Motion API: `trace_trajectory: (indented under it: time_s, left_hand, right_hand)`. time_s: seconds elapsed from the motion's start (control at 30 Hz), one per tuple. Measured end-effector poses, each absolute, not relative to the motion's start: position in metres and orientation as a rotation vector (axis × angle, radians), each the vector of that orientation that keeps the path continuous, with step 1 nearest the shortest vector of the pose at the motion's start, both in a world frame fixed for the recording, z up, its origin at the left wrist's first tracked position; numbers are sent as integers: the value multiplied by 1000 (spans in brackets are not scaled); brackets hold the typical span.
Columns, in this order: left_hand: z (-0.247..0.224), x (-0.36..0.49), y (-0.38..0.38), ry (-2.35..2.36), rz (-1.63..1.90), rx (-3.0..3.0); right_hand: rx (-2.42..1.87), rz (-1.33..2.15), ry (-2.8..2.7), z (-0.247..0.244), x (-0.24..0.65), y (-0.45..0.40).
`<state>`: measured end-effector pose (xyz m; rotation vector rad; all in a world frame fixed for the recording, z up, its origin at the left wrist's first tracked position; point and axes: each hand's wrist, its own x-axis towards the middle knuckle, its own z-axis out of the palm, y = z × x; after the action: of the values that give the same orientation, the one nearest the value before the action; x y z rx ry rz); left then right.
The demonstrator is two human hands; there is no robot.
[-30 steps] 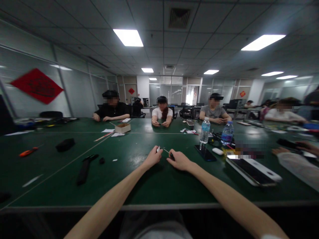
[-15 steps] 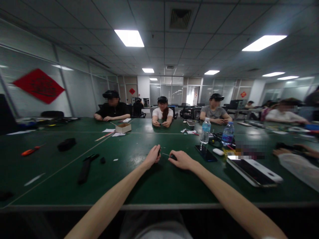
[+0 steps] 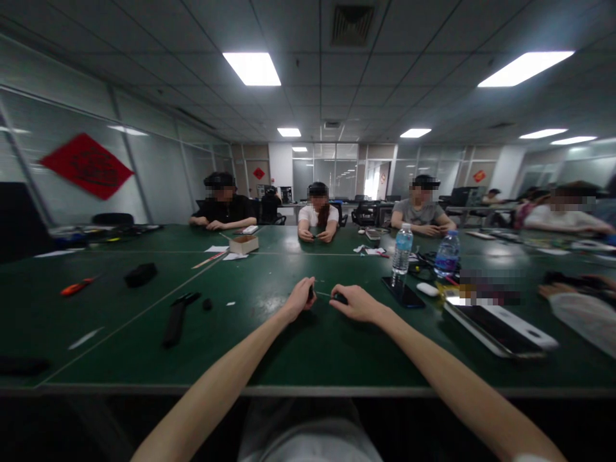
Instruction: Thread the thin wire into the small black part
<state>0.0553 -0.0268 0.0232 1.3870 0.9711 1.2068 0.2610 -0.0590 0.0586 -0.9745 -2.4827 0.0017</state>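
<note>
My left hand is closed around a small black part, most of it hidden by the fingers. My right hand grips a screwdriver by its dark handle. Its thin shaft points left, towards the black part; whether the tip touches it I cannot tell. Both hands are just above the green table, with the forearms reaching in from the near edge. On the left lie a black T-shaped tool-like piece, a small black piece and a white scrap.
Farther left are an orange-handled screwdriver and a black block. An open cardboard box stands farther back. To the right are a phone, two water bottles, a white case and a white device. Several people sit around.
The whole view has shifted, so the table and things appear slightly farther right and higher. Both hands keep nearly the same pose, with the shaft still between them.
</note>
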Motion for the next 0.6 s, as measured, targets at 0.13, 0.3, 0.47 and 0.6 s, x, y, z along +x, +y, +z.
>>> trace_trajectory:
  time_s: [0.13,0.3,0.47,0.6]
  left_hand:
    - [27,55,-30,927,1174,1344]
    - [30,56,-32,934,1136,1305]
    - [26,56,-29,935,1156,1329]
    - [23,56,-25,962,1174,1345]
  right_hand:
    - [-964,38,-2500,61,259,-64]
    - [-992,62,-2516,62,258,-66]
    - [-942,48,-2526,59,259,-63]
    - [-917,47,-2536,58,259,-62]
